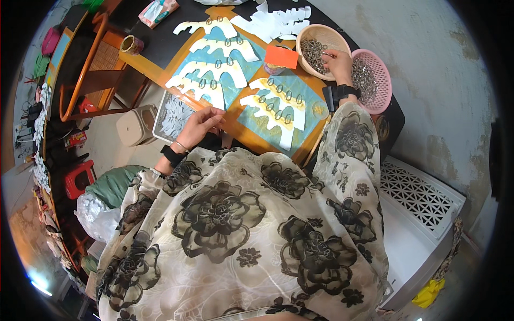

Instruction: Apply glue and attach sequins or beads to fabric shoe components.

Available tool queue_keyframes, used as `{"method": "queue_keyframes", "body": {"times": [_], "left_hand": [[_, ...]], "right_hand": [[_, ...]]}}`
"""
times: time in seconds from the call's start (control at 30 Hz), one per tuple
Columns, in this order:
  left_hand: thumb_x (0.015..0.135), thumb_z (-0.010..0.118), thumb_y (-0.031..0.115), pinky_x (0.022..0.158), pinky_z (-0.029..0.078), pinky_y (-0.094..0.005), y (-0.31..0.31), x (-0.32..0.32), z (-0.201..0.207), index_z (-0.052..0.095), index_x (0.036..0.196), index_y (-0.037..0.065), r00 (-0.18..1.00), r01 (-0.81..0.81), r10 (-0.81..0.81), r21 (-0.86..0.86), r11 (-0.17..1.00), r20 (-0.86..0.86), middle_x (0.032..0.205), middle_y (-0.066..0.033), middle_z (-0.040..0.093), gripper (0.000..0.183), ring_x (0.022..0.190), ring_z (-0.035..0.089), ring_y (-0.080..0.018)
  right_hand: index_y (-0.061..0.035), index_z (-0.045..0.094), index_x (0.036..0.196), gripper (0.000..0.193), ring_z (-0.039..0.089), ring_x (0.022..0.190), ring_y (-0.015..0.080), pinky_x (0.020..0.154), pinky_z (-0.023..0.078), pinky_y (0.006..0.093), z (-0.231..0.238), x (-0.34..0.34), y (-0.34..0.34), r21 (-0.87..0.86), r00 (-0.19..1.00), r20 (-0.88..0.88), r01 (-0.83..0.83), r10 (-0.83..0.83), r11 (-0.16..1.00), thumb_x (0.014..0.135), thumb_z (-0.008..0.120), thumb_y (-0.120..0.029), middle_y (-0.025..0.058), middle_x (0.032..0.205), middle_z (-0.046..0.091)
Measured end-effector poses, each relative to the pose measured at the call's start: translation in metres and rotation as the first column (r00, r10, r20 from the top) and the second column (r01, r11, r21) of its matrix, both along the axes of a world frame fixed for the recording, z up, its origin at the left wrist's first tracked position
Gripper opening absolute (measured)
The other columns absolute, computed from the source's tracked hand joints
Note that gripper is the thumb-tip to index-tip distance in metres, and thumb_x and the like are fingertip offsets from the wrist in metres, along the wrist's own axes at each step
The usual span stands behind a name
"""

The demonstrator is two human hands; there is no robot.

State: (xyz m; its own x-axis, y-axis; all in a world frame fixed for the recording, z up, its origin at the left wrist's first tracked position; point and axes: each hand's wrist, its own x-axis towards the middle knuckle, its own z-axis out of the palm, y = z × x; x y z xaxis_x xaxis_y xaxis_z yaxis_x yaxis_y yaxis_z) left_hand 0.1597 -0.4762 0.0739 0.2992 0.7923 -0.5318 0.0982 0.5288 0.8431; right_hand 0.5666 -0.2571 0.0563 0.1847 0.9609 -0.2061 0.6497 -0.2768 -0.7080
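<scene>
Over a beige basket (pixel 305 36) of small metal rings (pixel 313 53) is my right hand (pixel 338 65), its thumb and fingertips pinched together; anything between them is too small to name. At the near edge of the brown board (pixel 243 134), my left hand (pixel 203 125) has its fingers curled together, and what they may hold is hidden. Between the hands, white scalloped pieces (pixel 289 134) with yellowish glue-like patches lie on a blue sheet (pixel 257 131), with dark oval rings standing along them. More such pieces (pixel 206 72) lie farther left on another blue sheet (pixel 182 59).
A pink basket (pixel 386 80) of metal parts sits right of the beige one. An orange card (pixel 281 56) rests on a tin (pixel 273 69). White cut pieces (pixel 273 21) lie at the back. Left are a tray of white pieces (pixel 174 117), a stool (pixel 136 125) and a chair (pixel 101 69).
</scene>
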Motion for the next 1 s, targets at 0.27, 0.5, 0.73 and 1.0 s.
{"method": "queue_keyframes", "body": {"times": [0.27, 0.5, 0.73, 1.0], "left_hand": [[0.102, 0.054, 0.022, 0.082, 0.054, -0.0248, 0.002, 0.006, -0.008, 0.057, 0.125, 0.005, 0.991, 0.04, -0.016, -0.18, 0.983, 0.132, 0.108, -0.0037, 0.065, 0.029, 0.091, 0.066, -0.0128], [0.102, 0.052, 0.022, 0.088, 0.052, -0.0255, 0.004, 0.013, -0.021, 0.055, 0.126, 0.005, 0.984, 0.16, -0.139, -0.214, 0.964, 0.11, 0.113, -0.0036, 0.064, 0.029, 0.098, 0.064, -0.0114], [0.102, 0.053, 0.021, 0.087, 0.051, -0.0241, 0.004, 0.02, -0.034, 0.056, 0.126, 0.006, 0.979, 0.203, -0.197, -0.202, 0.958, 0.049, 0.114, -0.0015, 0.063, 0.028, 0.098, 0.062, -0.0089], [0.101, 0.056, 0.023, 0.085, 0.051, -0.024, 0.0, 0.022, -0.048, 0.057, 0.125, 0.006, 0.976, 0.216, -0.208, -0.18, 0.96, 0.063, 0.11, -0.0009, 0.064, 0.029, 0.095, 0.062, -0.0087]], "right_hand": [[0.0007, 0.072, 0.104, 0.019, 0.072, 0.068, 0.0163, 0.056, 0.053, 0.0236, -0.009, 0.02, -0.009, 0.152, 0.95, -0.293, 0.153, -0.104, 0.976, 0.086, 0.071, -0.007, 0.0114, 0.088, 0.073], [-0.0115, 0.073, 0.112, 0.023, 0.071, 0.094, 0.0264, 0.082, 0.054, 0.033, -0.039, 0.036, 0.003, 0.267, 0.982, 0.061, -0.19, 0.181, 0.945, 0.091, 0.064, -0.017, 0.0139, 0.104, 0.073], [-0.0122, 0.069, 0.117, 0.034, 0.069, 0.097, 0.0289, 0.086, 0.052, 0.0349, -0.038, 0.012, 0.0, 0.31, 0.991, 0.07, -0.131, 0.115, 0.942, 0.084, 0.069, -0.012, 0.0157, 0.103, 0.072], [-0.0086, 0.071, 0.11, 0.025, 0.07, 0.086, 0.0147, 0.076, 0.054, 0.0268, -0.022, 0.025, -0.014, 0.312, 0.998, 0.037, -0.063, 0.054, 0.948, 0.086, 0.071, -0.013, 0.0059, 0.089, 0.074]]}}
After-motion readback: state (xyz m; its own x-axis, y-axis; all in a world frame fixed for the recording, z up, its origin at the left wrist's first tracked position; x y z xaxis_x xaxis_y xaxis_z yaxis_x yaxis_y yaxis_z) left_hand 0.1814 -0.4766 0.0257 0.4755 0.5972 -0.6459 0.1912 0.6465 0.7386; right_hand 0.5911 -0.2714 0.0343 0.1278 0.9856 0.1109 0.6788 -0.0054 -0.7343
